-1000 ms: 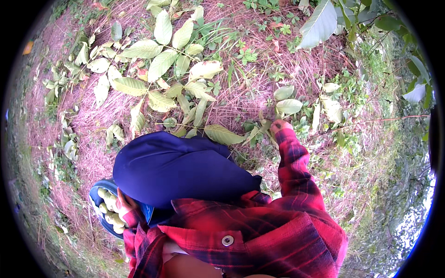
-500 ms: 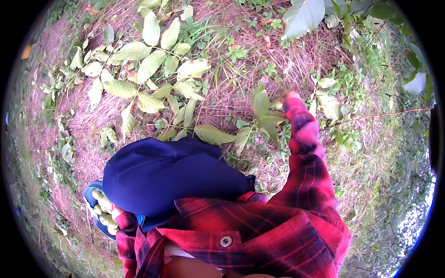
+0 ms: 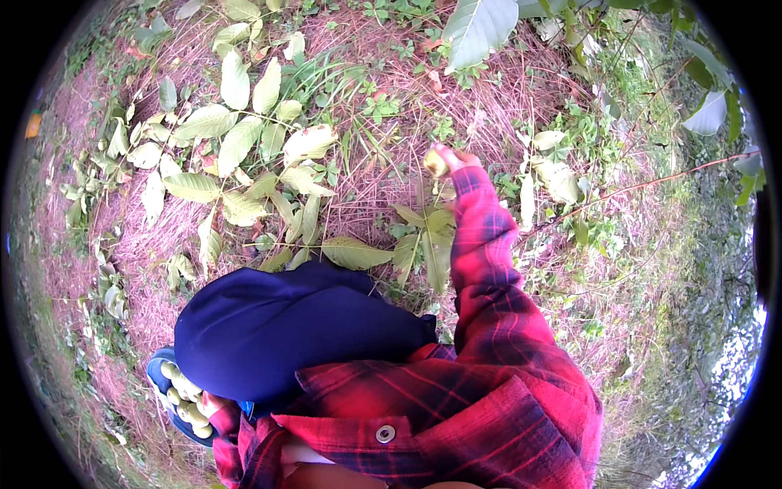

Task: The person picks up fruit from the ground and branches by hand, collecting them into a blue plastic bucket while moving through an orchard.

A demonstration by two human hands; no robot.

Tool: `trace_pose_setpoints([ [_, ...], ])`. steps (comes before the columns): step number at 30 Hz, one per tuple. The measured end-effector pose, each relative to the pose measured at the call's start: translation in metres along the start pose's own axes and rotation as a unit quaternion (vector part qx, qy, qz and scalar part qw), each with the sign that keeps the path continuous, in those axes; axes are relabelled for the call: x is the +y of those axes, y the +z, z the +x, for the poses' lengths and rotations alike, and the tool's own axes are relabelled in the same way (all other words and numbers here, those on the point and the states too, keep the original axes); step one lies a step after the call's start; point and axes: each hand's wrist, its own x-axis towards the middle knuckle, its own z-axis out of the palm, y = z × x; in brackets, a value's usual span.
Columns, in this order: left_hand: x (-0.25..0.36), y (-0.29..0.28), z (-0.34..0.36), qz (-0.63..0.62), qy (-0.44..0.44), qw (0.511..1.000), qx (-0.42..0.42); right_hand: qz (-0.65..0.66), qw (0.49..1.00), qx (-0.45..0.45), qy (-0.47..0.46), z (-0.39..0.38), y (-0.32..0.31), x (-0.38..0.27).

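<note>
My right hand (image 3: 456, 160) is closed round a small yellow-green round fruit (image 3: 434, 164) just above the dry grass, beyond some pale leaflets on the ground. My left hand (image 3: 215, 405) is at the near right rim of a blue bucket (image 3: 156, 371), partly hidden by my sleeve and dark navy clothing (image 3: 285, 326); its fingers look curled on the rim. Several pale green round fruits (image 3: 187, 399) lie in the bucket, beside my leg.
Pale fallen leaf sprays (image 3: 236, 138) lie on the pink-brown dry grass (image 3: 383, 187) among small green plants. A thin reddish branch (image 3: 619, 194) crosses at the right, and leafy branches (image 3: 700, 114) hang at the upper right.
My right hand has moved up and to the left, a fruit now visible in it. The leaf spray it was at has shifted. The view has moved slightly.
</note>
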Motion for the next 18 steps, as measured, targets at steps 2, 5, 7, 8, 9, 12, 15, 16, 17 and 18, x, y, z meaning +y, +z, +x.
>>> trace_pose_setpoints([
  [2, -0.001, 0.002, 0.002, -0.006, 0.006, 1.0, 0.002, 0.347, 0.935, -0.067, -0.003, -0.01, 0.047, -0.021],
  [5, -0.002, -0.001, -0.003, 0.001, 0.007, 1.0, 0.001, 0.619, 0.637, -0.459, 0.004, -0.017, 0.124, -0.055],
  [7, 0.002, 0.0, -0.005, 0.003, 0.007, 1.0, -0.002, 0.641, 0.591, -0.488, 0.036, -0.049, 0.159, -0.092],
  [8, 0.006, 0.0, -0.003, 0.003, 0.01, 1.0, -0.004, 0.629, 0.616, -0.474, 0.032, -0.059, 0.164, -0.104],
  [9, 0.009, 0.001, -0.003, 0.005, 0.01, 1.0, -0.009, 0.615, 0.64, -0.46, 0.028, -0.068, 0.166, -0.115],
  [12, 0.011, -0.013, -0.01, 0.04, -0.026, 0.999, -0.022, 0.556, 0.65, -0.514, -0.067, -0.11, 0.174, -0.139],
  [15, 0.03, -0.023, -0.002, -0.017, 0.027, 0.998, 0.05, 0.561, 0.609, -0.56, -0.021, -0.136, 0.194, -0.14],
  [16, 0.046, -0.03, 0.005, -0.082, 0.026, 0.993, 0.079, 0.55, 0.6, -0.58, -0.027, -0.141, 0.195, -0.142],
  [17, 0.063, -0.042, 0.011, -0.082, 0.024, 0.99, 0.116, 0.546, 0.598, -0.586, -0.007, -0.145, 0.197, -0.144],
  [18, 0.074, -0.055, 0.018, -0.109, -0.034, 0.988, 0.102, 0.533, 0.602, -0.595, 0.005, -0.153, 0.198, -0.152],
])
